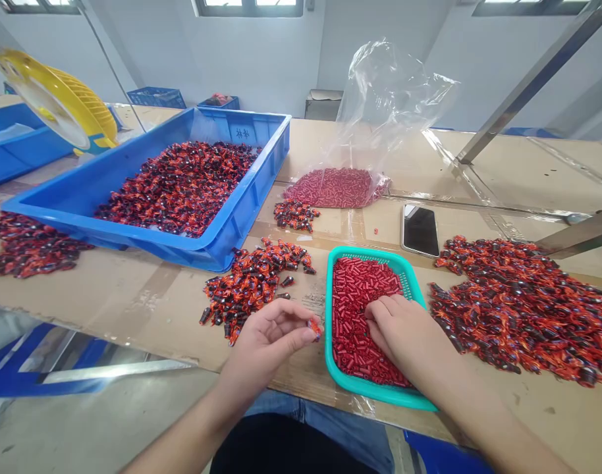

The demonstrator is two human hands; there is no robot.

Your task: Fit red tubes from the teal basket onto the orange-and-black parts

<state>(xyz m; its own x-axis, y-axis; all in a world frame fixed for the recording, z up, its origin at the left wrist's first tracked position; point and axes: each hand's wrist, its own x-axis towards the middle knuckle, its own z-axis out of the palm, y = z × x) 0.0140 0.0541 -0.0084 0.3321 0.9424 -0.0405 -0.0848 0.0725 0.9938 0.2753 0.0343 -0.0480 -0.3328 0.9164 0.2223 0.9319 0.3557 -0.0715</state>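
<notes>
My left hand (271, 339) is closed in a pinch on a small red-orange and black piece (315, 326), held just left of a teal basket (363, 388). The basket is full of little red tubes (355, 296). My right hand (404, 332) rests inside the basket, its fingers curled down into the red tubes; whether it holds one is hidden. A pile of orange-black pieces (254, 280) lies just beyond my left hand. A much larger pile of the same pieces (518, 306) spreads to the right of the basket.
A big blue crate (261, 178) of orange-black pieces stands at the back left, with more (27, 247) spilled at its left. A clear plastic bag of red tubes (338, 187), a small heap (294, 215) and a phone (420, 230) lie behind the basket. A yellow fan (58, 102) stands far left.
</notes>
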